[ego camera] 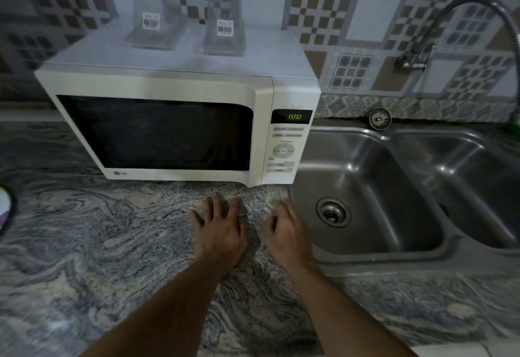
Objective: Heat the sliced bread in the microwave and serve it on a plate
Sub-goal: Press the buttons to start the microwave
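Note:
A white microwave [174, 89] stands on the marbled stone counter [98, 244] with its door shut and its window dark. Its green display [294, 116] shows digits above the button panel. No bread is visible; the dark window hides the inside. My left hand [219, 230] rests palm down on the counter just in front of the microwave's right corner, fingers spread, holding nothing. My right hand [287, 230] lies beside it at the sink's left rim, fingers loosely curled and empty. The edge of a plate [4, 210] shows at the far left.
A steel double sink [408, 261] fills the right side, with a drain [333, 211] and a curved tap [450, 24] above. Two clear glass containers [153, 21] [225, 30] with barcode labels stand on top of the microwave. A tiled wall runs behind.

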Demonstrator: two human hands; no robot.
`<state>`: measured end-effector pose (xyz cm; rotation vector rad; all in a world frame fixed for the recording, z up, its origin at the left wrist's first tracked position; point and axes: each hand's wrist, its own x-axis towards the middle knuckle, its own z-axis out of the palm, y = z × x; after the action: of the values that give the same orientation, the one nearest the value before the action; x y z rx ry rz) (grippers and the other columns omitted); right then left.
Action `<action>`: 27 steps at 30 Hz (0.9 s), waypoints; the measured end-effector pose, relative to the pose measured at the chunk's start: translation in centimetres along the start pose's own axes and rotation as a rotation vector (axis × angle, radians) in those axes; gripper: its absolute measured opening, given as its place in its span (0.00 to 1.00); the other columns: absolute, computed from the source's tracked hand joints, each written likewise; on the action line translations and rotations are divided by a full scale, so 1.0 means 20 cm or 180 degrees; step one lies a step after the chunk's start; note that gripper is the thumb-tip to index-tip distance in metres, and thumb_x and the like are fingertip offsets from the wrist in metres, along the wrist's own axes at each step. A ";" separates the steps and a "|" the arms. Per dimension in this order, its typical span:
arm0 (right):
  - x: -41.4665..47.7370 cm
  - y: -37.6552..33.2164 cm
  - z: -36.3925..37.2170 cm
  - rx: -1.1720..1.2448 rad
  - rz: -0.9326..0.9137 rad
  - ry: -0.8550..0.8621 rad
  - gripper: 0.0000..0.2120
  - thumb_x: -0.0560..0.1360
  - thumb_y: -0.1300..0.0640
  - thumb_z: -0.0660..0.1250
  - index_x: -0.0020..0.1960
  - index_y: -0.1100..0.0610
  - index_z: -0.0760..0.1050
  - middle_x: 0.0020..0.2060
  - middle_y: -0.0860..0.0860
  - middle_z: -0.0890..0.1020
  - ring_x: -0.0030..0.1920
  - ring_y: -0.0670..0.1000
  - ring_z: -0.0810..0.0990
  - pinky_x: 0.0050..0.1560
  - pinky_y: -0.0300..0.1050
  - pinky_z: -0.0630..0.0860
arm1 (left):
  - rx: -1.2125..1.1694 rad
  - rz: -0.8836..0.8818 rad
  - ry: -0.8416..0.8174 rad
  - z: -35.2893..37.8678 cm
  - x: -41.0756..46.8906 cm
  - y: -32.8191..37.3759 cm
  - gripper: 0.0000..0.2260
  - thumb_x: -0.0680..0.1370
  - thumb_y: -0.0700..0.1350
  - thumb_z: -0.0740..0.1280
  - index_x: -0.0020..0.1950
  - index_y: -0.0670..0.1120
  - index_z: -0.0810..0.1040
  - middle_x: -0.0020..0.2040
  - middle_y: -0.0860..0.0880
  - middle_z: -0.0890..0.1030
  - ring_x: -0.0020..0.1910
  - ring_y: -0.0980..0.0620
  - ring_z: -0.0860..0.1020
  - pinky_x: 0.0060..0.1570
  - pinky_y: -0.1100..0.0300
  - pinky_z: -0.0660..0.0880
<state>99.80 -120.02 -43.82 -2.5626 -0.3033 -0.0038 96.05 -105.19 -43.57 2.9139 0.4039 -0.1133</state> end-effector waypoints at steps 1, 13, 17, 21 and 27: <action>0.03 -0.02 -0.02 0.0328 0.0178 0.0155 0.24 0.83 0.47 0.57 0.76 0.52 0.63 0.71 0.53 0.70 0.68 0.57 0.73 0.63 0.52 0.73 | 0.0019 0.0028 0.0028 0.01 0.00 0.00 0.28 0.81 0.60 0.40 0.81 0.55 0.45 0.81 0.42 0.46 0.80 0.39 0.43 0.73 0.32 0.41; 0.37 -0.11 -0.19 0.1138 0.0770 0.0838 0.11 0.81 0.54 0.66 0.60 0.56 0.68 0.55 0.54 0.80 0.53 0.55 0.80 0.47 0.48 0.76 | 0.0204 0.0160 0.0065 0.04 -0.01 -0.02 0.28 0.79 0.62 0.35 0.79 0.58 0.35 0.81 0.43 0.40 0.79 0.40 0.38 0.73 0.33 0.39; 0.37 -0.12 -0.20 0.1112 0.0759 0.0898 0.12 0.80 0.55 0.68 0.59 0.57 0.69 0.54 0.53 0.82 0.52 0.54 0.80 0.46 0.44 0.73 | 0.0217 0.0143 0.0091 0.04 -0.01 -0.02 0.30 0.76 0.62 0.31 0.79 0.58 0.34 0.81 0.43 0.39 0.79 0.40 0.38 0.73 0.33 0.38; 0.36 -0.12 -0.21 0.1145 0.0829 0.0900 0.11 0.79 0.55 0.69 0.57 0.56 0.70 0.52 0.52 0.83 0.51 0.54 0.81 0.48 0.45 0.76 | 0.0230 0.0141 0.0112 0.05 -0.01 -0.02 0.29 0.79 0.62 0.35 0.79 0.58 0.34 0.81 0.43 0.40 0.79 0.40 0.38 0.73 0.33 0.38; 0.38 -0.12 -0.25 0.1076 0.0879 0.0705 0.13 0.78 0.54 0.71 0.58 0.57 0.72 0.52 0.53 0.84 0.52 0.55 0.83 0.53 0.50 0.80 | 0.0203 0.0146 0.0063 0.05 -0.01 -0.03 0.31 0.75 0.63 0.30 0.79 0.58 0.34 0.81 0.43 0.39 0.79 0.41 0.37 0.73 0.34 0.37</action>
<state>107.07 -119.09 -37.80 -2.2213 0.1267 -0.1223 95.66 -104.94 -44.60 2.9872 0.3424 -0.0924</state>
